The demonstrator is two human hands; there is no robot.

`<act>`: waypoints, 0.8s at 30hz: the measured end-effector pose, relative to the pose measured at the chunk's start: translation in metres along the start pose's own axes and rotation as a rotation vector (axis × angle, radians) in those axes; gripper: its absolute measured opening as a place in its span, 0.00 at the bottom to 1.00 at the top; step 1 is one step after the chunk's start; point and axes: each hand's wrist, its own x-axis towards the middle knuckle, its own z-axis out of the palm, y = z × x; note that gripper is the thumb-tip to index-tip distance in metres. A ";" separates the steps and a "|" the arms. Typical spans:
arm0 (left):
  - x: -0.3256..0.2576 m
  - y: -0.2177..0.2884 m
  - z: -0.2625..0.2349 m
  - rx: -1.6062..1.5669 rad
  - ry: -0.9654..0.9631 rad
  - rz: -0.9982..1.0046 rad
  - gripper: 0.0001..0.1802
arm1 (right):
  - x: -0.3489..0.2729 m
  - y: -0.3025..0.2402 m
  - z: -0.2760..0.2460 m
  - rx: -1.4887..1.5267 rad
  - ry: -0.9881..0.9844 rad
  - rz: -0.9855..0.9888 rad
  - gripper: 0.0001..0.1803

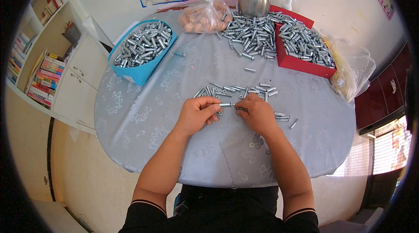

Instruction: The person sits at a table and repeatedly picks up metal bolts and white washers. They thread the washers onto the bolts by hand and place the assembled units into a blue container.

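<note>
One silver cylindrical metal bolt (225, 104) between hands, over counter (205, 158) with grey patterned cloth. Left hand (198, 113): fingers pinched on its left end. Right hand (257, 113): fingers bunched by right end — can't tell if gripping. Work looks partway: loose silver metal bolts and nuts (235, 87) lie scattered just beyond hands, unsorted. Blue round-ended bin (146, 73), red rectangular box (301, 67) heaped with similar pieces — can't tell if finished.
</note>
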 end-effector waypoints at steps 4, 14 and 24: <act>-0.001 0.004 0.001 0.021 -0.001 -0.025 0.11 | 0.001 0.000 0.003 0.243 0.102 0.083 0.12; -0.001 0.001 0.000 0.032 -0.004 -0.043 0.11 | -0.008 -0.011 0.008 0.860 0.051 0.268 0.11; -0.002 0.001 -0.001 0.064 -0.031 -0.022 0.10 | -0.010 -0.011 0.013 0.796 0.056 0.216 0.09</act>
